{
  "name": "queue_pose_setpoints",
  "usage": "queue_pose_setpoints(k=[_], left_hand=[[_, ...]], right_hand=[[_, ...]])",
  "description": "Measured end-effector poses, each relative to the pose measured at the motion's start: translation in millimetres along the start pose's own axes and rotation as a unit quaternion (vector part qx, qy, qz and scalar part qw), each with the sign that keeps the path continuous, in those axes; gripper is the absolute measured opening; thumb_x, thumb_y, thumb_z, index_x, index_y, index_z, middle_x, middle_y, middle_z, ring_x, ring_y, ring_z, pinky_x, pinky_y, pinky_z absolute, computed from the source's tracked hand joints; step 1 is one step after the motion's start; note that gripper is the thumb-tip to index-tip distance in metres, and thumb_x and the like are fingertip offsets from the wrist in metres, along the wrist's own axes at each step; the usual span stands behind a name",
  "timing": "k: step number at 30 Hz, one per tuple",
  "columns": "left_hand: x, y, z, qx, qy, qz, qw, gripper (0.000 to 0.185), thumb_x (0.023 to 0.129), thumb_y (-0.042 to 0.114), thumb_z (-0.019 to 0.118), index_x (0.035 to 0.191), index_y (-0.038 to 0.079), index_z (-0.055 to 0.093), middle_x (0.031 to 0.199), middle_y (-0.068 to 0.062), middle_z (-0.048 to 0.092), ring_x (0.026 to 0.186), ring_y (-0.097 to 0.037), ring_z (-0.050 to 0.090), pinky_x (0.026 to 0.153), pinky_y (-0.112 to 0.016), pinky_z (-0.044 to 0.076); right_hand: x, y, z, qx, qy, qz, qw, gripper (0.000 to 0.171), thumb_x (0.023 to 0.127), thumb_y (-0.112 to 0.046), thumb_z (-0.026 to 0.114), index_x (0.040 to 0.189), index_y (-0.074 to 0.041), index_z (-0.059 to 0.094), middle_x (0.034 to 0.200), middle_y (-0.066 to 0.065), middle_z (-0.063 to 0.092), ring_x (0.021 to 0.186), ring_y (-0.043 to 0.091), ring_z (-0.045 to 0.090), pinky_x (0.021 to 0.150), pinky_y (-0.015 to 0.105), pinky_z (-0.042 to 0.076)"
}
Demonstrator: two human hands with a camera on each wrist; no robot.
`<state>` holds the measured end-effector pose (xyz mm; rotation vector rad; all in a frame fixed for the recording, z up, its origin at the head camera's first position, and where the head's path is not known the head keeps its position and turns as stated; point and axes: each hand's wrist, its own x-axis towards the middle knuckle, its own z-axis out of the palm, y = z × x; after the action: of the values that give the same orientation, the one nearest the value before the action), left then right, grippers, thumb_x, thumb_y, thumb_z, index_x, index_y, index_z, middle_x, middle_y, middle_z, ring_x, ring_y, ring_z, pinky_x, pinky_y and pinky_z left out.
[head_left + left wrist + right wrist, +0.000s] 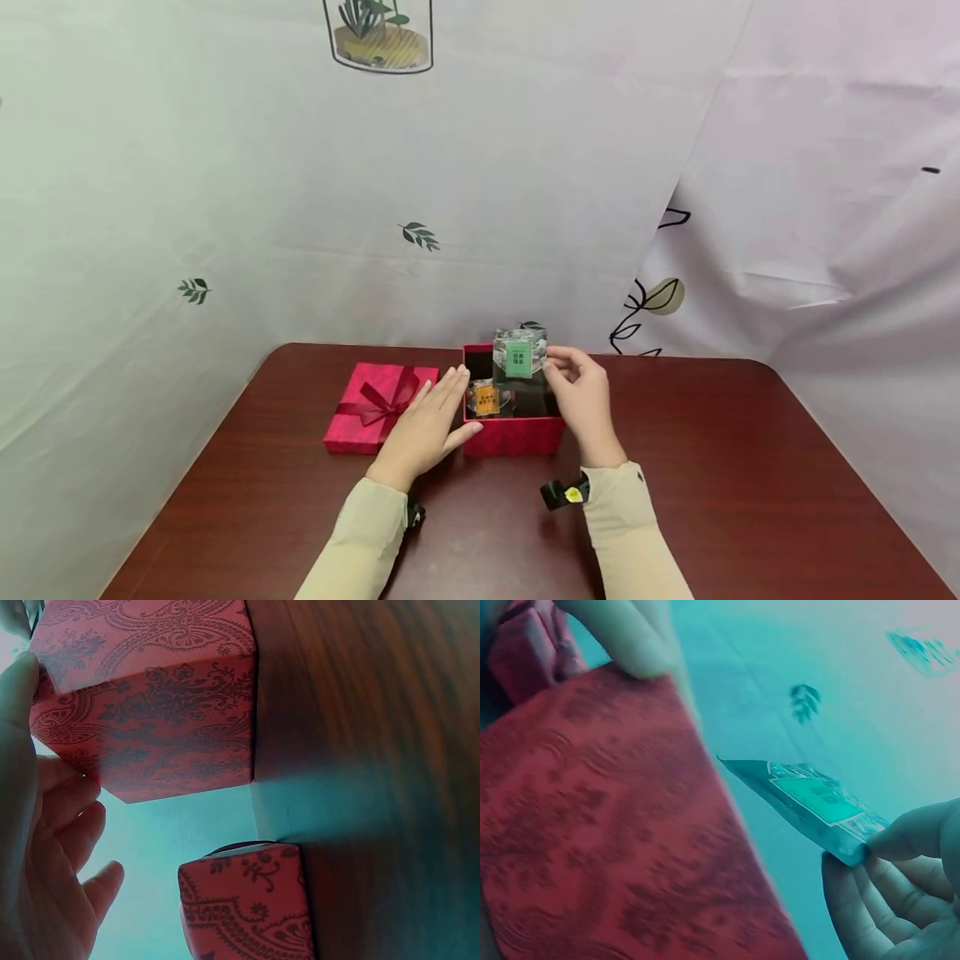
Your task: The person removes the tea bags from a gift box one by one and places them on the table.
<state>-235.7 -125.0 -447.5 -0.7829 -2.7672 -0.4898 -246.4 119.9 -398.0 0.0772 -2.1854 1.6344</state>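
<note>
My right hand [581, 393] pinches a flat sachet with a green label [519, 361] by its right edge, thumb against the fingers. It is raised above the open red gift box [513, 437], its lower part overlapping the dark inside. In the right wrist view the sachet [810, 802] tilts beside the patterned box wall [607, 840]. Fairly straight fingers of my left hand [427, 423] rest at the box's left rim, with the thumb at the near corner [34, 664]. A sachet with an orange label [487, 400] lies inside the box, front left.
Left of the box, a red lid with a ribbon bow [352, 429] lies on the dark reddish-brown wooden table [697, 475]. A pale cloth printed with leaves [562, 208] hangs behind the table and along its sides. Black straps [562, 493] circle the wrists.
</note>
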Motion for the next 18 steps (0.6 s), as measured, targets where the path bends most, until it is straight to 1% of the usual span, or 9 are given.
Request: queue_pose_setpoints(k=[4, 6, 8, 12, 14, 16, 18], left_hand=[[0.0, 0.1, -0.8, -0.003, 0.001, -0.003, 1.0000, 0.082, 0.098, 0.053, 0.059, 0.158, 0.004, 0.032, 0.165, -0.011, 0.029, 0.153, -0.026, 0.024, 0.123, -0.050, 0.021], [0.2, 0.4, -1.0, -0.005, -0.002, -0.002, 1.0000, 0.082, 0.098, 0.053, 0.059, 0.159, 0.004, 0.032, 0.165, -0.011, 0.029, 0.153, -0.026, 0.024, 0.124, -0.050, 0.020], [0.6, 0.6, -0.9, -0.004, -0.004, -0.001, 1.0000, 0.082, 0.098, 0.053, 0.059, 0.159, 0.004, 0.031, 0.165, -0.011, 0.028, 0.153, -0.026, 0.023, 0.124, -0.049, 0.020], [1.6, 0.5, -0.1, -0.001, -0.004, -0.001, 1.0000, 0.083, 0.099, 0.054, 0.058, 0.159, 0.005, 0.031, 0.165, -0.010, 0.028, 0.153, -0.025, 0.023, 0.124, -0.048, 0.020], [1.9, 0.5, -0.2, -0.001, -0.005, -0.001, 1.0000, 0.083, 0.099, 0.054, 0.058, 0.159, 0.005, 0.030, 0.166, -0.010, 0.028, 0.153, -0.025, 0.023, 0.124, -0.048, 0.019], [1.9, -0.1, -0.1, -0.002, -0.006, -0.001, 1.0000, 0.083, 0.099, 0.054, 0.058, 0.159, 0.005, 0.030, 0.166, -0.010, 0.028, 0.154, -0.025, 0.023, 0.124, -0.049, 0.019], [1.4, -0.9, -0.3, -0.003, -0.006, -0.003, 1.0000, 0.083, 0.098, 0.053, 0.059, 0.159, 0.005, 0.030, 0.166, -0.010, 0.028, 0.154, -0.026, 0.023, 0.124, -0.049, 0.020]], right_hand=[[7.1, 1.0, -13.6, 0.027, 0.011, 0.024, 0.999, 0.022, 0.095, -0.004, 0.066, 0.116, 0.001, 0.073, 0.102, 0.021, 0.071, 0.077, 0.003, 0.065, 0.067, 0.016, 0.052], [9.7, 1.7, -20.9, 0.032, 0.024, 0.036, 0.999, 0.022, 0.095, -0.004, 0.066, 0.115, 0.001, 0.073, 0.100, 0.019, 0.071, 0.078, 0.001, 0.064, 0.067, 0.015, 0.051], [11.9, 1.9, -28.3, 0.041, 0.039, 0.044, 0.997, 0.022, 0.095, -0.003, 0.066, 0.115, 0.002, 0.073, 0.097, 0.013, 0.071, 0.078, 0.000, 0.065, 0.067, 0.015, 0.052], [15.6, 3.6, -44.2, 0.068, 0.070, 0.066, 0.993, 0.023, 0.095, -0.003, 0.065, 0.117, 0.002, 0.071, 0.087, -0.006, 0.070, 0.079, 0.000, 0.065, 0.069, 0.016, 0.055], [17.2, 5.6, -51.7, 0.077, 0.082, 0.078, 0.991, 0.024, 0.095, -0.003, 0.065, 0.118, 0.001, 0.071, 0.083, -0.013, 0.068, 0.079, 0.001, 0.065, 0.070, 0.016, 0.055], [19.1, 8.5, -58.2, 0.089, 0.092, 0.089, 0.988, 0.025, 0.096, -0.003, 0.065, 0.120, 0.001, 0.070, 0.081, -0.015, 0.068, 0.078, 0.002, 0.064, 0.069, 0.017, 0.055], [21.3, 11.9, -63.4, 0.098, 0.102, 0.097, 0.985, 0.026, 0.096, -0.003, 0.064, 0.120, 0.002, 0.069, 0.080, -0.015, 0.068, 0.075, 0.003, 0.062, 0.068, 0.017, 0.055]])
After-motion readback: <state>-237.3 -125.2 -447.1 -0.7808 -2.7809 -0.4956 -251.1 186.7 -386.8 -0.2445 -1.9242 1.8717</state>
